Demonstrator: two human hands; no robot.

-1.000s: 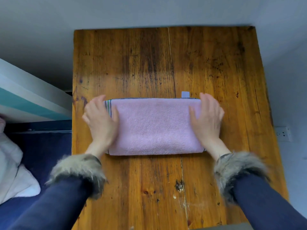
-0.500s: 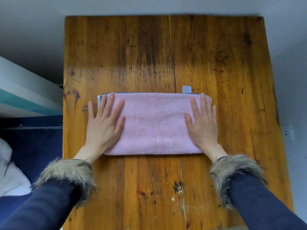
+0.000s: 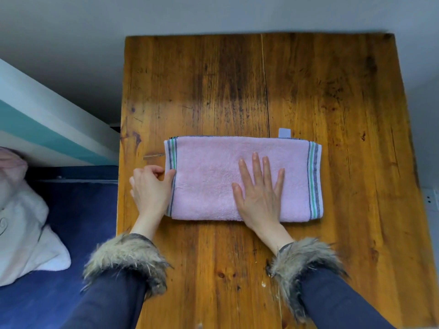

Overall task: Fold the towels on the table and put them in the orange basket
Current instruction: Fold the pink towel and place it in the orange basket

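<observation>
Pressing flat on the folded pink terry towel (image 3: pixel 213 179), the right hand (image 3: pixel 260 193) lies palm down with its fingers straight and spread, a little right of the towel's middle. The left hand (image 3: pixel 149 188) sits at the towel's left short end, its thumb on the striped hem and its fingers curled over the bare wood beside that end; whether they pinch the cloth cannot be told. Both wrists come out of shaggy grey-brown fur cuffs (image 3: pixel 126 260) on dark navy sleeves (image 3: pixel 337 302). The towel lies lengthwise across the worn orange-brown plank table (image 3: pixel 237 79), with green and dark stripes at each short end and a small white label (image 3: pixel 284 132) sticking out from its far edge. Left of the table are a dark blue surface (image 3: pixel 78 222) with a white cushion (image 3: pixel 21 224) on it. A grey wall (image 3: pixel 213 13) runs behind.
</observation>
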